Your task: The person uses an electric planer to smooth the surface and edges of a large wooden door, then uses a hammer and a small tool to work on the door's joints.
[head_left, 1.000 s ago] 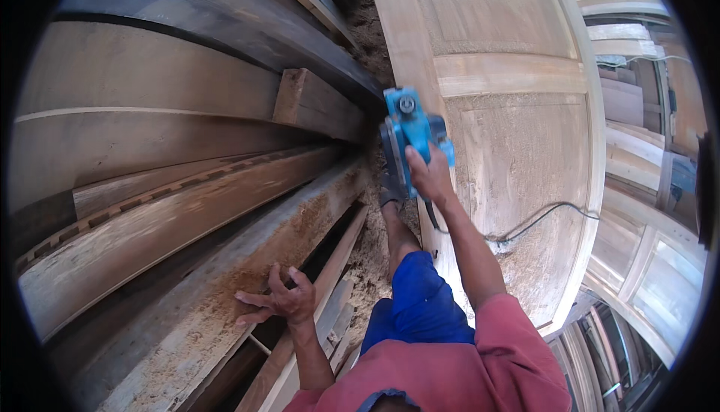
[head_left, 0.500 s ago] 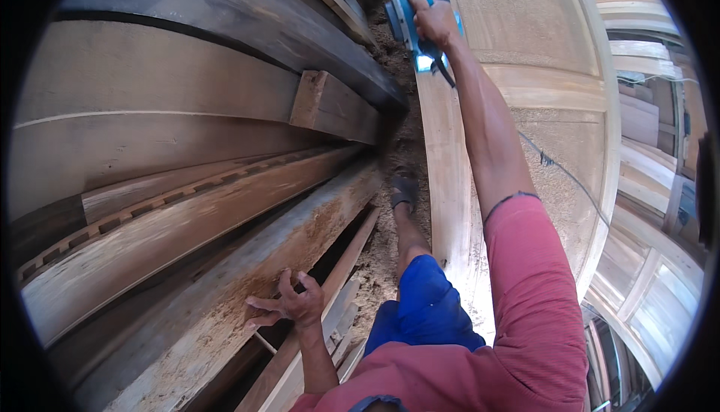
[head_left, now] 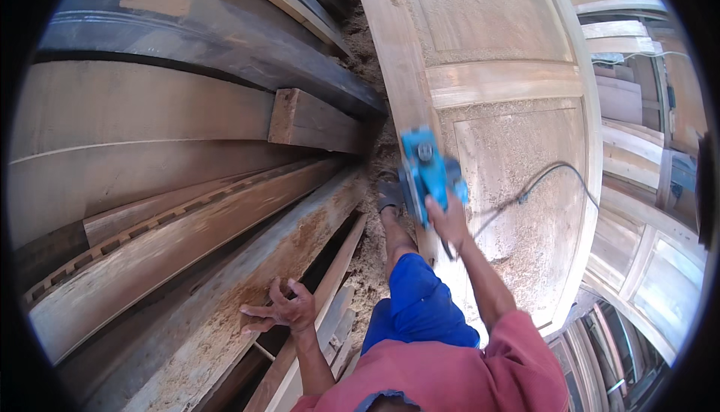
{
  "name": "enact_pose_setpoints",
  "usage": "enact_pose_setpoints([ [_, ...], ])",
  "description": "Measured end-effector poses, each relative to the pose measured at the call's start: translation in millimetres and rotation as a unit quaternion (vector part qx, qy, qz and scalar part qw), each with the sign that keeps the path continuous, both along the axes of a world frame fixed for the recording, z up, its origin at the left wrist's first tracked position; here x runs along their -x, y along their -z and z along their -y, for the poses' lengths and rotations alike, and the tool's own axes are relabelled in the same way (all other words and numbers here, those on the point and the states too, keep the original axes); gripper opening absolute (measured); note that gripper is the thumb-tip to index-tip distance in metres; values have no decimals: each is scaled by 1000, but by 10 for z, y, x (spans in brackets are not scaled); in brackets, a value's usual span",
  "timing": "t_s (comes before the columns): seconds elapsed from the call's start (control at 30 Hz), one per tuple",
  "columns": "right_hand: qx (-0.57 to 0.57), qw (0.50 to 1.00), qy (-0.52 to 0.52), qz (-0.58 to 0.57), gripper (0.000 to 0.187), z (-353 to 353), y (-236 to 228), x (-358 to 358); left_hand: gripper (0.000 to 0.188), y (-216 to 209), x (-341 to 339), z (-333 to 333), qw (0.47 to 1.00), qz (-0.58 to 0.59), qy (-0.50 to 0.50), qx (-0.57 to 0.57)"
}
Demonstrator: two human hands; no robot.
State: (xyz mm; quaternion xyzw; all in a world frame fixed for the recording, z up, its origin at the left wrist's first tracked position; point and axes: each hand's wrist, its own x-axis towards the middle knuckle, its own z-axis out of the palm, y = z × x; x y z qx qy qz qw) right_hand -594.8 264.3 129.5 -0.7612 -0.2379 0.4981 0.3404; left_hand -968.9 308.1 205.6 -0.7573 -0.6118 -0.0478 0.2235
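Observation:
My right hand [head_left: 448,221] is closed round the rear handle of a teal electric planer [head_left: 426,163]. The planer is over the left stile of a panelled wooden door [head_left: 510,84], near my knee, slightly smeared by motion. From the tool a dark power cord [head_left: 534,181] loops over the door's lower panel, which is strewn with shavings. At the left, my left hand [head_left: 281,307] rests by the edge of a dusty timber beam [head_left: 202,322]. Its fingers are spread and somewhat bent, with nothing in them.
Large planks and beams [head_left: 142,104] are stacked along the left, with a short squared block [head_left: 311,121] sticking out. Sawdust [head_left: 362,262] covers the narrow floor strip where my foot [head_left: 390,193] stands. More timber and door frames [head_left: 637,247] line the right.
My right hand has drawn the planer from the door's far end back toward my body, and the cord now bows in a loop. My left hand stays at the beam.

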Motion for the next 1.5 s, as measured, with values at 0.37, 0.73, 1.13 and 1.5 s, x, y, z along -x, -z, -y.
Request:
enact_pose_setpoints([
  [0.37, -39, 997, 55, 38, 44, -501, 202, -70, 29, 125, 35, 76, 998, 46, 8, 42],
  [0.73, -132, 984, 7, 119, 65, -2967, 417, -1135, 28, 129, 17, 89, 1000, 7, 6, 28],
  [1.13, -137, 989, 17, 45, 58, -2727, 462, -1300, 27, 81, -25, 66, 999, -13, 15, 27],
  [1.5, -11, 999, 32, 35, 46, 641, -27, 0, 26, 12, -68, 7, 998, -55, 25, 11],
])
